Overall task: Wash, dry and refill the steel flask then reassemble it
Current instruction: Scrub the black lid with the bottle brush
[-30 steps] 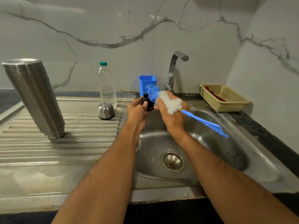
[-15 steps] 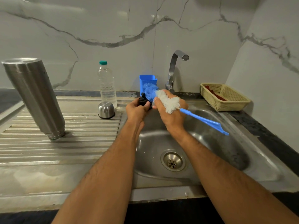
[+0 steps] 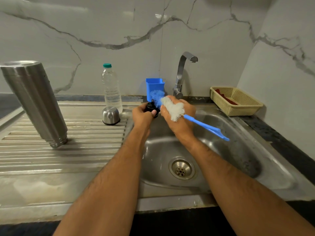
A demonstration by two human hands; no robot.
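Scrubbing is under way over the sink (image 3: pixel 238 150): the left hand (image 3: pixel 142 114) grips a small black stopper (image 3: pixel 150 107) while the right hand (image 3: pixel 179 120) is closed round a bottle brush (image 3: pixel 173 109), its blue and white bristles pressed against the stopper and its blue handle sticking out to the right. Wet plastic this small is likely slippery and light, so a firm pinch on its sides, away from the bristles, looks the safest hold. Upside down on the ribbed draining board (image 3: pixel 59 160) to the left stands the steel flask (image 3: pixel 34 101), mouth down; it looks rigid and fairly heavy, smooth enough to slide when wet, and best taken round the middle of its body. Near it, just beside the sink edge, sits the flask's steel cup (image 3: pixel 110 115), also inverted. Behind the cup stands a clear plastic bottle (image 3: pixel 111 89) with a green cap, holding what seems to be water, probably for the refill. A blue tub (image 3: pixel 155 86) stands by the tap (image 3: pixel 182 74); its contents cannot be seen. A yellow basket (image 3: pixel 237 103) at the right holds something red
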